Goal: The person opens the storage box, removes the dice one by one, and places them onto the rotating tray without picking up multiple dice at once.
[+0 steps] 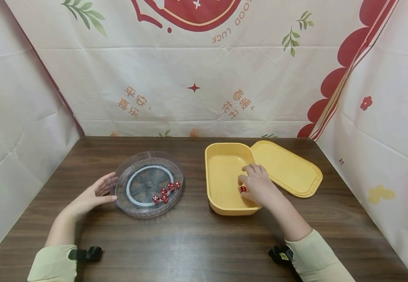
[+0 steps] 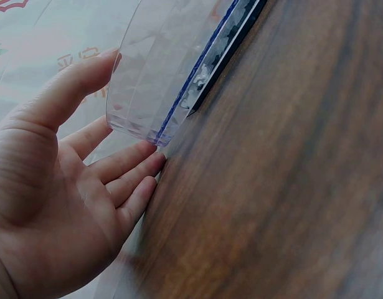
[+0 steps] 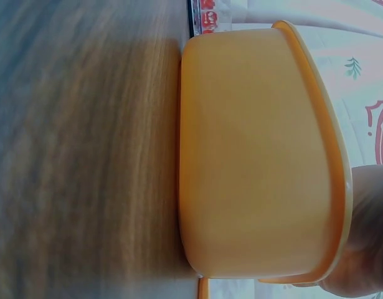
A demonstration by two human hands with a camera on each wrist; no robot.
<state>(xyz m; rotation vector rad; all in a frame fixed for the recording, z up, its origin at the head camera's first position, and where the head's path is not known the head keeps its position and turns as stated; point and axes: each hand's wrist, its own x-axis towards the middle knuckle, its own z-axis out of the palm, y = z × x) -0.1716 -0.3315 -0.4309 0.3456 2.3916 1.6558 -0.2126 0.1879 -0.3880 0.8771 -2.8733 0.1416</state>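
My right hand (image 1: 260, 186) reaches down into the yellow plastic box (image 1: 223, 145), fingers bent. A red die (image 1: 242, 189) with white dots shows between its thumb and index finger. In the right wrist view the wall of the box (image 3: 260, 156) hides most of this hand (image 3: 368, 230). My left hand (image 1: 91, 197) is beside a round clear tray (image 1: 133, 205), thumb and fingers spread and fairly straight. In the left wrist view the thumb is at the tray's rim and the fingertips touch its lower edge. Several red dice (image 1: 164, 198) lie at the tray's right side.
The yellow lid (image 1: 292, 170) lies on the dark wooden table (image 1: 190, 243), right of the box and partly behind it. A printed white cloth (image 1: 183, 70) hangs along the table's back and both sides.
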